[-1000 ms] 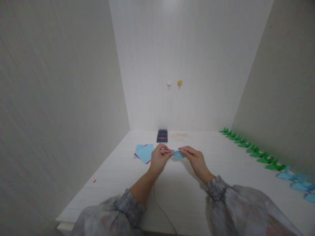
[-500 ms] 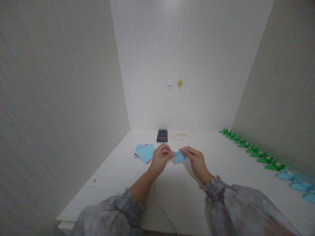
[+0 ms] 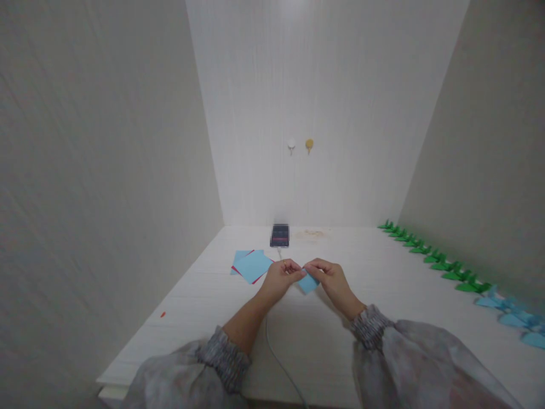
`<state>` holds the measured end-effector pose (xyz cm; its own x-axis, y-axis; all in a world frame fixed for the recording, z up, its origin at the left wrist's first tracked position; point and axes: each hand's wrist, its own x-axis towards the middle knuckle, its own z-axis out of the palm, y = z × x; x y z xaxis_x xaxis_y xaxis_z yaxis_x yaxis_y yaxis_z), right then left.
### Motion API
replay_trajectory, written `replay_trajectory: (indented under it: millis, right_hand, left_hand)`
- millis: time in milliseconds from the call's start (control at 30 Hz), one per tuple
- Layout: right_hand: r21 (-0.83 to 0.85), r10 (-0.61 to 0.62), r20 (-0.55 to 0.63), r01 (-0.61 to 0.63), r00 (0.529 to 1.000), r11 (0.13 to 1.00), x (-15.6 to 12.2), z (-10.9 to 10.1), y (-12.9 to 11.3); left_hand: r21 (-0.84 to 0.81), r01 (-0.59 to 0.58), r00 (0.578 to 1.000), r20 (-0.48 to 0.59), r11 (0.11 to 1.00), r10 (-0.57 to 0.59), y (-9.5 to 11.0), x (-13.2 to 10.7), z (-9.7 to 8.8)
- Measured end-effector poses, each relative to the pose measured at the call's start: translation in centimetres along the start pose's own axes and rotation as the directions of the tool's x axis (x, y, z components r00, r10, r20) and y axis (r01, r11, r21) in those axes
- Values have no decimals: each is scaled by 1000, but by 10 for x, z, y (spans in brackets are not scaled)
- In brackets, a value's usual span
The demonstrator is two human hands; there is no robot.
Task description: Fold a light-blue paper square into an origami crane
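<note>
A small folded piece of blue paper is pinched between my two hands, just above the table. My left hand grips its upper left edge with thumb and fingers, and a ring shows on one finger. On the other side, my right hand pinches the upper right edge, its fingertips almost touching the left ones. The fingers cover the top of the paper, so its folds there are hidden. Left of my left hand lies a loose stack of blue paper sheets with red edges showing.
A phone lies at the back of the white table, and a cable runs toward the front edge. Green folded paper figures line the right wall, with blue ones nearer. An orange scrap lies left.
My hands have drawn closer together and slightly lower. The blue paper has turned so a corner points down, and my fingertips now meet at its top.
</note>
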<state>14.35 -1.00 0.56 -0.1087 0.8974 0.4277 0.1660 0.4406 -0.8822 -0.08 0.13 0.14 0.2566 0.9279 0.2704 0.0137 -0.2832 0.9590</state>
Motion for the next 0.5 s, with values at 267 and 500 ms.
replay_trajectory:
  millis: [267,500]
  right_hand:
    - [29,22,-1,-22,1000,999,2,2,8]
    - [-129,-30,78,40,996,991,2,0,3]
  left_hand:
    - [-76,32,998,-42,997,-36,1,2,-3]
    - [-81,66,997,36,995,-63,-4,2,-3]
